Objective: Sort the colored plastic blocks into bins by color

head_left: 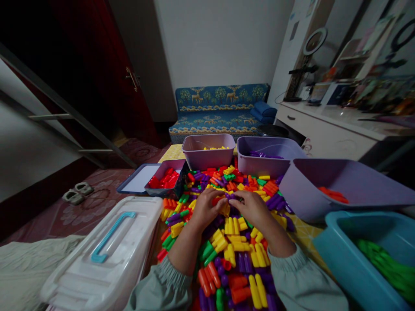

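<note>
Two hands over a heap of coloured plastic pieces (241,246). The right hand (251,206) has its grip closed to a pinch on a purple piece (230,196), held above the middle of the heap. The left hand (209,207) bends its fingertips to the same piece, thumb and forefinger slightly parted; whether its grip bears any load cannot be told. Fingers hide part of the purple piece. Far walls conceal most yellow contents of the far bin (209,162). The right bin (300,194) and the blue tub (343,255) run past the frame; both sleeves (301,276) are cut off near. The surface (177,152), yellow and patterned, shows around the heap's edges. At left lies a white lid (126,239) with a blue handle; beyond, a red door (129,112), a deer-patterned sofa (210,116) and, right, a dresser (330,129). Markings on the dresser's dark box (337,94) are too small to read.
</note>
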Motion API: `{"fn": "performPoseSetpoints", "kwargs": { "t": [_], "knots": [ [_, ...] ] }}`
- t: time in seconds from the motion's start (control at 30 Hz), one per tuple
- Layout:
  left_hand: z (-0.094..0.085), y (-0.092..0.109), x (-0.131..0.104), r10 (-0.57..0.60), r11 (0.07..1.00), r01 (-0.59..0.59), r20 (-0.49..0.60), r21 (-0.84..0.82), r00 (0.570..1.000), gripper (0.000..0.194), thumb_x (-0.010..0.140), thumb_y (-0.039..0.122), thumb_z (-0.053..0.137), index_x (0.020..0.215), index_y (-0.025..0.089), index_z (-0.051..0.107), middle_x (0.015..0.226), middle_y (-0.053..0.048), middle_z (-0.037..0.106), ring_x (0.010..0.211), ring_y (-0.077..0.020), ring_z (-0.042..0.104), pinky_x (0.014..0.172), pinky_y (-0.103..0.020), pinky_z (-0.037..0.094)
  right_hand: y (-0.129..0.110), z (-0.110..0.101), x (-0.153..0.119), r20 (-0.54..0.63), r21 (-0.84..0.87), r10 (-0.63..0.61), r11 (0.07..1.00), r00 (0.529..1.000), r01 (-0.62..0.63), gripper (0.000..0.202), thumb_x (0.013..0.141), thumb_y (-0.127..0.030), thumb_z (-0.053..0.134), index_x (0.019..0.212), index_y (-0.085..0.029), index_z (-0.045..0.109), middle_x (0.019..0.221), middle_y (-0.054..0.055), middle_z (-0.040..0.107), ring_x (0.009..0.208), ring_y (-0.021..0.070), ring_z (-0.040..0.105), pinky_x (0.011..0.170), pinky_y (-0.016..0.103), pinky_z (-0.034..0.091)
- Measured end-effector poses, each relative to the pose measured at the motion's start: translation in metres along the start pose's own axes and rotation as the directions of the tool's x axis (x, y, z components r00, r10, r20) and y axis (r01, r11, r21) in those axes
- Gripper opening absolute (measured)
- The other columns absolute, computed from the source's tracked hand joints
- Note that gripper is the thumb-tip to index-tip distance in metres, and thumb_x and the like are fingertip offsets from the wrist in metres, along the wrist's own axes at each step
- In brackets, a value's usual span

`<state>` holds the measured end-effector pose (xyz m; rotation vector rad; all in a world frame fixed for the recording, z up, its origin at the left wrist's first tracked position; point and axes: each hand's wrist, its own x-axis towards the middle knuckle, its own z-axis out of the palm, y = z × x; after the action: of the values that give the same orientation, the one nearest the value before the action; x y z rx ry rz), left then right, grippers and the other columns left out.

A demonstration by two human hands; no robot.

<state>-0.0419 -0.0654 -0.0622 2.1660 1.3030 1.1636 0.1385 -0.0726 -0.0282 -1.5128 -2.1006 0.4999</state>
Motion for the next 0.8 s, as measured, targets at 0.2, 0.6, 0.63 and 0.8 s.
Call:
{"fn": "performPoseSetpoints", "kwargs": {
  "t": [0.2,0.6,0.63,0.8],
  "knots": [
    [0.000,0.001,0.001,0.013,0.996,-0.012,0.015,-0.084,1.000,0.026,0.089,0.037,0.058,0.106,0.020,0.069,0.101,-0.009,0.072,0.094,-0.0209,0.066,0.084,-0.032,0.051,0.002,0.005,0.001,-0.060,0.098,0.008,0.995,0.998,-0.002,0.023,0.081,-0.025,0.063,0.102,-0.019,0.072,0.098,0.007,0.074,0.087,0.0207,0.069,0.077,0.030,0.051],
    [-0.004,0.011,0.002,-0.063,0.986,0.043,-0.122,-0.163,0.991,0.014,0.081,0.031,0.066,0.079,0.017,0.066,0.081,-0.004,0.071,0.077,-0.0169,0.065,0.074,-0.026,0.050,-0.007,0.005,0.002,-0.073,0.183,0.012,0.983,0.997,0.001,0.034,0.077,-0.019,0.065,0.111,-0.021,0.069,0.108,0.008,0.072,0.094,0.0217,0.069,0.085,0.035,0.053],
    [-0.004,0.012,0.002,-0.067,0.984,0.044,-0.128,-0.170,0.990,0.015,0.082,0.031,0.066,0.078,0.017,0.066,0.080,-0.004,0.071,0.077,-0.0167,0.065,0.074,-0.026,0.049,-0.007,0.006,0.002,-0.075,0.182,0.008,0.983,0.997,0.006,0.035,0.077,-0.020,0.066,0.112,-0.021,0.069,0.109,0.008,0.072,0.095,0.0222,0.068,0.086,0.035,0.053],
    [-0.005,0.014,0.002,-0.056,0.978,0.023,-0.156,-0.209,0.986,0.015,0.083,0.030,0.065,0.078,0.016,0.066,0.079,-0.004,0.070,0.075,-0.0153,0.065,0.073,-0.024,0.049,-0.009,0.006,0.002,-0.086,0.200,0.004,0.980,0.996,0.014,0.035,0.079,-0.022,0.064,0.114,-0.021,0.068,0.112,0.008,0.071,0.100,0.0228,0.067,0.087,0.036,0.053]
  ]
}}
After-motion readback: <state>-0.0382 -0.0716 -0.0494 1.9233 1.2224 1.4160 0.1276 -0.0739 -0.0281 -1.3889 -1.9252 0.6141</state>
